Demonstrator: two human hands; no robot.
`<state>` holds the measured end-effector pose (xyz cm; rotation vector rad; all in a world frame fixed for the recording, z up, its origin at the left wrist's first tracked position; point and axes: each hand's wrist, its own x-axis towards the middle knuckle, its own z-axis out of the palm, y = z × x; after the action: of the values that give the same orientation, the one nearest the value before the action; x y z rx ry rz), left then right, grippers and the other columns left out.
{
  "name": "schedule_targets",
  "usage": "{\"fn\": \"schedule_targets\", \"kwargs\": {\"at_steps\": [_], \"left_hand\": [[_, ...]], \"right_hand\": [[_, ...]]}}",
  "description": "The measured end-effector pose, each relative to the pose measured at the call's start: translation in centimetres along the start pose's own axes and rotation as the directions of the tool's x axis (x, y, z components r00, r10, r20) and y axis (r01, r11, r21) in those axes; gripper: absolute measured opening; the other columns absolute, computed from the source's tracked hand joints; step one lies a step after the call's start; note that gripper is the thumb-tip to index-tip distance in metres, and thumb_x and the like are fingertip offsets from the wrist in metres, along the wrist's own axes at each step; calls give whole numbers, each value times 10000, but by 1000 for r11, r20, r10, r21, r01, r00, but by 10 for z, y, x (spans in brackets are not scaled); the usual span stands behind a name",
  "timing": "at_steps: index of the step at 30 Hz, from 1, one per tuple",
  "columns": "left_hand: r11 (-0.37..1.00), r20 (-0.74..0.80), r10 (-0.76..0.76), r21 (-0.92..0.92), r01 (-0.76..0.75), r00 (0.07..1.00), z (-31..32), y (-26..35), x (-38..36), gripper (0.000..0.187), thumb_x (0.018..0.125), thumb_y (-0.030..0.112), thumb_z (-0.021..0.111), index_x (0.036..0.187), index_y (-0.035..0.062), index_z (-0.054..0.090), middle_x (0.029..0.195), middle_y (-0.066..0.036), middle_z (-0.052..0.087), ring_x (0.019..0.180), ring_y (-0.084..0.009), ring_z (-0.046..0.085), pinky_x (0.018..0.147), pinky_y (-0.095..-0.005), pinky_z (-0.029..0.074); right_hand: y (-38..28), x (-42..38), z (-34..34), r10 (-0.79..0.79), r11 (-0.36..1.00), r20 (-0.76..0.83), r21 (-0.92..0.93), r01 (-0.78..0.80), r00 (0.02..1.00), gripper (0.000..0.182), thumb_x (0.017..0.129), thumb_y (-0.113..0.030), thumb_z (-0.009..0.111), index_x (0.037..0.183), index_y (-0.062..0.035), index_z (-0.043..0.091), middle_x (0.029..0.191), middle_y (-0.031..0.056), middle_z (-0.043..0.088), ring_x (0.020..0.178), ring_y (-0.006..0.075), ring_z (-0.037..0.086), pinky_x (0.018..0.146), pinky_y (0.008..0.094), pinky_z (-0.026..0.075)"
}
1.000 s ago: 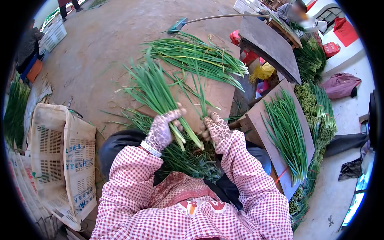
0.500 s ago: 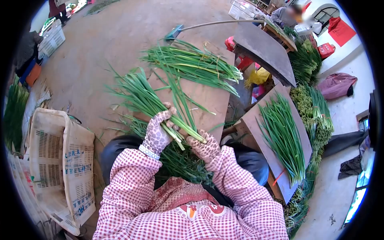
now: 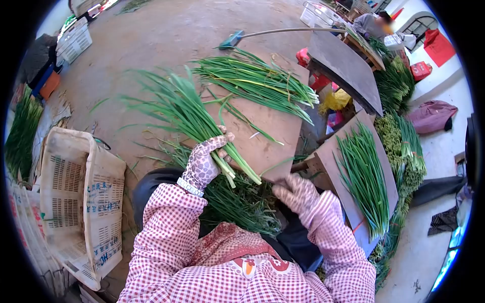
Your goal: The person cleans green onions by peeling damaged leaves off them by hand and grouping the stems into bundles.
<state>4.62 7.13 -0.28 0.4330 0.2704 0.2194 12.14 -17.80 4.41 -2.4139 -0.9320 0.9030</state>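
Note:
My left hand (image 3: 204, 161), in a spotted glove, is closed around a bunch of garlic chives (image 3: 184, 111). The pale stalk ends point toward me and the leaves fan out to the far left. My right hand (image 3: 298, 194), gloved alike, is apart from the bunch, by the near right corner of a brown board (image 3: 278, 139). Its fingers look curled but are smeared by motion, and I see nothing clearly in them. Across the board lies a larger pile of garlic chives (image 3: 257, 83). Loose green leaves (image 3: 237, 202) fill the space between my knees.
At my left stands a white plastic crate (image 3: 103, 202). A slanted board (image 3: 366, 121) on the right bears more chives (image 3: 361, 177). Beyond it are a dark bench (image 3: 346, 63) and a broom (image 3: 232, 39). Another person (image 3: 371, 25) sits at the far right.
My right hand has left the stalk ends and moved right, toward the board's corner. My left hand still grips the bunch, whose leaves have swung and spread. The whole view has shifted slightly.

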Motion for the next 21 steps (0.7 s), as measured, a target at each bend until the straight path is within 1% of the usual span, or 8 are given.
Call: {"fn": "schedule_targets", "kwargs": {"at_steps": [3, 4, 7, 9, 14, 17, 19, 21], "left_hand": [[994, 242, -55, -76, 75, 969, 6, -10, 2, 261, 747, 49, 575, 999, 68, 509, 844, -78, 591, 499, -86, 469, 503, -257, 441], [990, 308, -70, -95, 104, 949, 9, -12, 0, 255, 743, 48, 573, 989, 61, 506, 843, -83, 583, 497, -87, 470, 502, -257, 446], [982, 398, -124, -83, 170, 909, 9, -15, -2, 250, 721, 37, 568, 961, 43, 497, 835, -95, 566, 487, -101, 467, 496, -257, 442], [974, 329, -221, 117, 193, 918, 2, -12, -4, 263, 702, 59, 600, 935, 69, 477, 832, -74, 553, 475, -77, 472, 477, -245, 440], [976, 299, -197, 152, 157, 934, -5, -6, -6, 238, 677, 26, 576, 889, 61, 473, 814, -99, 559, 434, -113, 434, 472, -263, 415], [987, 324, -132, 129, 95, 937, -3, -3, -6, 237, 674, 22, 576, 882, 58, 470, 815, -99, 556, 440, -113, 438, 469, -257, 414], [997, 356, -80, 49, 66, 931, -5, -1, -2, 253, 682, 7, 575, 920, 43, 498, 824, -126, 574, 515, -132, 475, 481, -250, 425], [1000, 340, 12, 4, -14, 940, -1, 6, -3, 259, 697, 22, 576, 940, 45, 492, 823, -121, 574, 522, -117, 473, 488, -260, 432]], "right_hand": [[2, 30, 1, -132, 726, 118, 687, 15, 984, 601, 853, -530, 416, 1143, -8, 490, 1070, 143, 563, 945, 241, 557, 786, 366, 462], [1, 41, 6, -113, 574, 282, 801, -169, 953, 600, 842, -531, 441, 1142, -14, 492, 1078, 146, 555, 947, 240, 550, 787, 375, 463], [-26, 55, 28, 58, 324, 413, 853, -409, 909, 582, 820, -510, 505, 1142, -25, 495, 1031, 128, 576, 884, 215, 567, 730, 356, 481], [-28, 60, 35, -67, 423, 324, 866, -267, 944, 418, 836, -385, 556, 1066, -36, 553, 874, 71, 628, 698, 170, 601, 610, 283, 489], [-39, 60, 41, -113, -38, 232, 971, -237, 966, 306, 838, -194, 590, 1064, -3, 508, 913, 105, 602, 732, 186, 602, 584, 313, 496], [-40, 63, 38, -166, -76, 276, 954, -291, 947, 264, 847, -161, 568, 1052, -5, 511, 899, 112, 604, 735, 192, 604, 587, 319, 497], [-41, 62, 45, -4, -71, 234, 970, -234, 972, 234, 841, -117, 557, 1055, -29, 519, 870, 104, 607, 706, 193, 607, 583, 303, 504], [-16, 57, 58, 34, 564, 379, 757, -331, 925, 334, 819, -280, 600, 1005, -3, 571, 846, 101, 626, 690, 190, 604, 607, 292, 484]]}}
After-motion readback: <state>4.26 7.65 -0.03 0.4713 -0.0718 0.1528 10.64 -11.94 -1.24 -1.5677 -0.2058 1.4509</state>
